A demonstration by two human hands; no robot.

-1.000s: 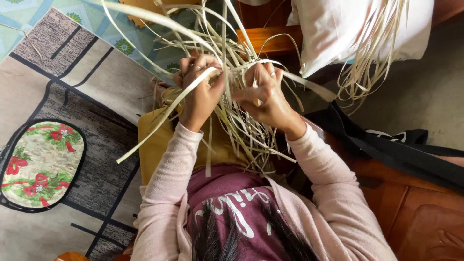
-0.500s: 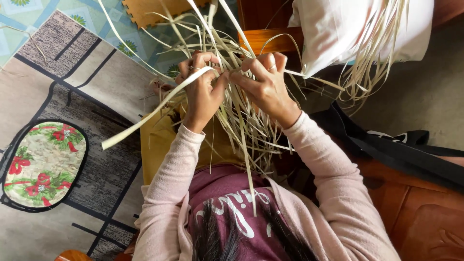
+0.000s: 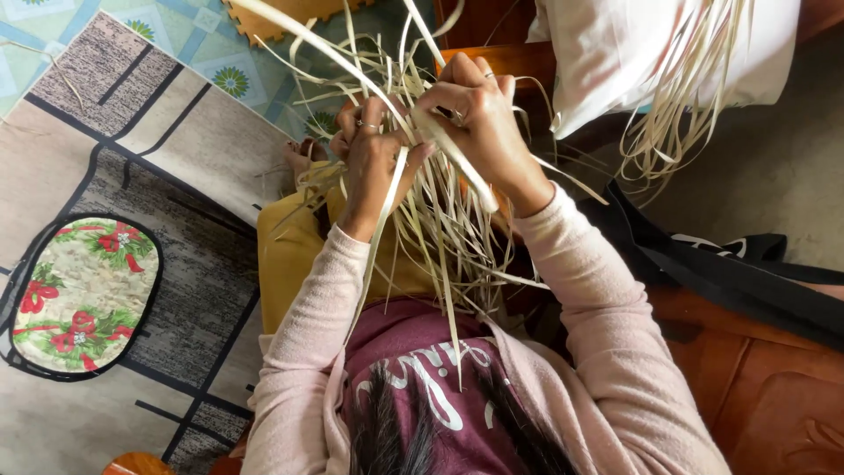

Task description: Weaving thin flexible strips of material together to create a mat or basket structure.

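She wears a pale pink cardigan with long ribbed sleeves, open over a maroon top with white lettering across the chest. Mustard-yellow trousers cover her lap. Dark hair falls in two strands down her front. A ring sits on her left hand (image 3: 374, 154), another on her right hand (image 3: 479, 119).

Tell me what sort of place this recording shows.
Probably a room in a home, used for handcraft. A patterned grey and beige floor mat covers the floor, a white pillow lies near brown wooden furniture, and both hands work pale flat weaving strips.
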